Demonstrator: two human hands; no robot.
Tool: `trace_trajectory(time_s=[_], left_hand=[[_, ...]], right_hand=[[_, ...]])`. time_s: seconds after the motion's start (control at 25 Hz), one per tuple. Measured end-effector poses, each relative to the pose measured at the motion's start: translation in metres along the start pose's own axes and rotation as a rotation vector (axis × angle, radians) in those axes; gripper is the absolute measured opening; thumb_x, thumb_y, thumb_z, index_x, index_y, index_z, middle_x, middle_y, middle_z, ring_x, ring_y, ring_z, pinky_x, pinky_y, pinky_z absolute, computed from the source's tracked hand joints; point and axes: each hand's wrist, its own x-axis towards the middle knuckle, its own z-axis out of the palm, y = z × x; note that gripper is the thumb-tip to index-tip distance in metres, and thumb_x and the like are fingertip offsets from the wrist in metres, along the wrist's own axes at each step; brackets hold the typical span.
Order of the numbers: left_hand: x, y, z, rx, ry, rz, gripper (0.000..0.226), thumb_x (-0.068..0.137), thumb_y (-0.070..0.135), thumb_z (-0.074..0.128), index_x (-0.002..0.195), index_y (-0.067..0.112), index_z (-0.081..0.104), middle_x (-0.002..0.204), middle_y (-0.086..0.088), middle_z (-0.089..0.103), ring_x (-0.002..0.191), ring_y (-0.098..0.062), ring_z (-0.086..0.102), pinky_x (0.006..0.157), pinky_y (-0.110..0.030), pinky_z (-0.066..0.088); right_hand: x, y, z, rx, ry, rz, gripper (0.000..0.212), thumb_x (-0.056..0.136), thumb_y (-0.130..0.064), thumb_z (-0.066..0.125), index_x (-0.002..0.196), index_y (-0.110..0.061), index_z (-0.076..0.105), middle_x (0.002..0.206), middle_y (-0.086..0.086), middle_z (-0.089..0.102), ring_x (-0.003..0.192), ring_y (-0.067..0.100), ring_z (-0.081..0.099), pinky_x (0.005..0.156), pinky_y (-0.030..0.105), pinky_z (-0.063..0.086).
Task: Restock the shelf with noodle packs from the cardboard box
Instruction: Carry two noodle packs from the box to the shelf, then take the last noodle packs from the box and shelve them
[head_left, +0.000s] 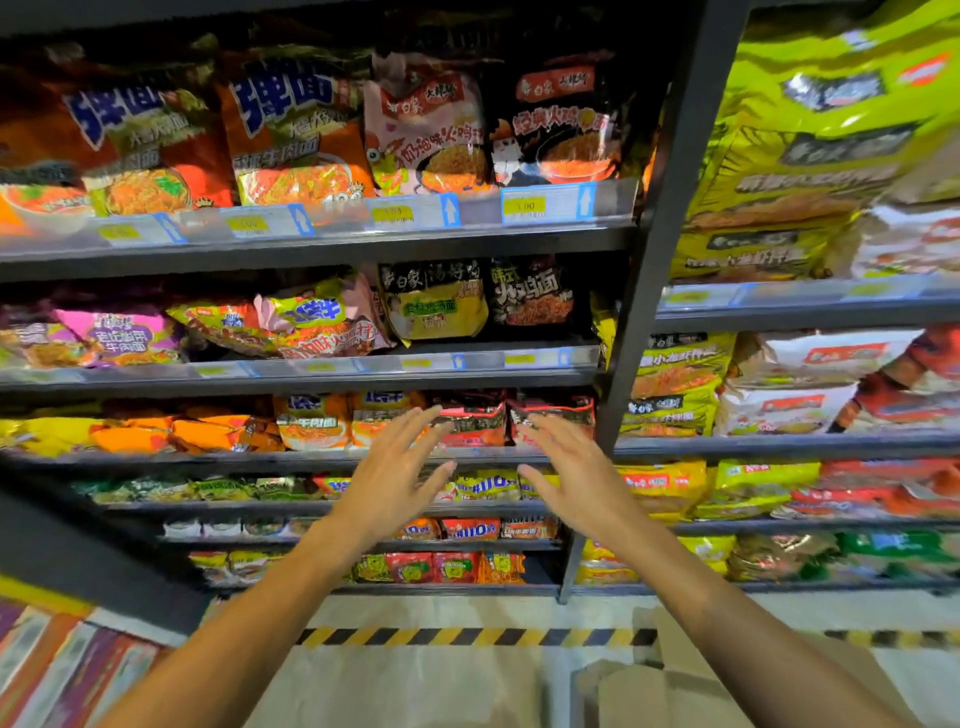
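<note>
Both the left hand and right hand reach out with fingers spread, holding nothing. Red-black noodle packs sit on the shelf just beyond their fingertips.

Single view, head-worn, wide-angle. Camera sits at the person's head and faces forward and slightly down at a shelf unit close in front. Upper shelves fill the top of the frame and bow outward from lens distortion; lower shelves recede toward the floor at the bottom edge. A dark upright post runs top to bottom right of centre, splitting two shelf bays. Both forearms enter from the bottom corners; left hand and right hand sit mid-frame, near the lens. Edges blurred. No second view.
</note>
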Motion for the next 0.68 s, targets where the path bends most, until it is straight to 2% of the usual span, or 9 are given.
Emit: trace_trajectory(time_s=[0.12, 0.28, 0.36, 0.48, 0.68], left_hand=[[-0.036, 0.003, 0.009, -0.003, -0.063, 0.041, 0.064, 0.098, 0.06, 0.024, 0.149, 0.024, 0.039, 0.161, 0.001, 0.027, 0.15, -0.024, 0.02, 0.121, -0.047, 0.022], [-0.094, -0.002, 0.029, -0.047, -0.143, 0.071, 0.068, 0.094, 0.064, 0.022, 0.148, 0.027, 0.042, 0.16, 0.003, 0.029, 0.15, -0.023, 0.017, 0.122, -0.048, 0.019], [-0.132, -0.004, 0.043, -0.071, -0.147, 0.097, 0.068, 0.094, 0.065, 0.022, 0.145, 0.026, 0.046, 0.157, 0.003, 0.034, 0.149, -0.025, 0.02, 0.12, -0.05, 0.02], [-0.18, -0.002, 0.061, -0.117, -0.262, 0.092, 0.074, 0.091, 0.067, 0.017, 0.148, 0.026, 0.041, 0.16, 0.004, 0.027, 0.151, -0.025, 0.013, 0.123, -0.047, 0.011], [-0.213, 0.03, 0.075, -0.12, -0.354, 0.157, 0.084, 0.084, 0.072, 0.007, 0.152, 0.029, 0.033, 0.164, 0.004, 0.017, 0.153, -0.024, 0.004, 0.122, -0.044, 0.0]], right_hand=[[-0.047, -0.02, 0.015, -0.03, -0.047, 0.029, 0.055, 0.101, -0.05, 0.046, 0.151, -0.028, 0.039, 0.157, -0.006, 0.037, 0.147, 0.016, 0.029, 0.12, 0.039, 0.03], [-0.108, -0.056, 0.038, -0.028, -0.094, 0.164, 0.056, 0.1, -0.051, 0.049, 0.149, -0.026, 0.044, 0.153, -0.005, 0.043, 0.143, 0.016, 0.035, 0.119, 0.035, 0.031], [-0.142, -0.076, 0.056, -0.051, -0.151, 0.222, 0.062, 0.097, -0.06, 0.044, 0.149, -0.026, 0.044, 0.153, -0.005, 0.044, 0.143, 0.017, 0.035, 0.119, 0.035, 0.03], [-0.192, -0.097, 0.075, -0.038, -0.207, 0.319, 0.08, 0.089, -0.078, 0.028, 0.147, -0.025, 0.047, 0.152, -0.001, 0.046, 0.143, 0.021, 0.037, 0.117, 0.043, 0.032], [-0.268, -0.104, 0.069, -0.092, -0.223, 0.432, 0.073, 0.09, -0.069, 0.04, 0.144, -0.02, 0.052, 0.15, 0.007, 0.05, 0.141, 0.03, 0.043, 0.115, 0.047, 0.036]])
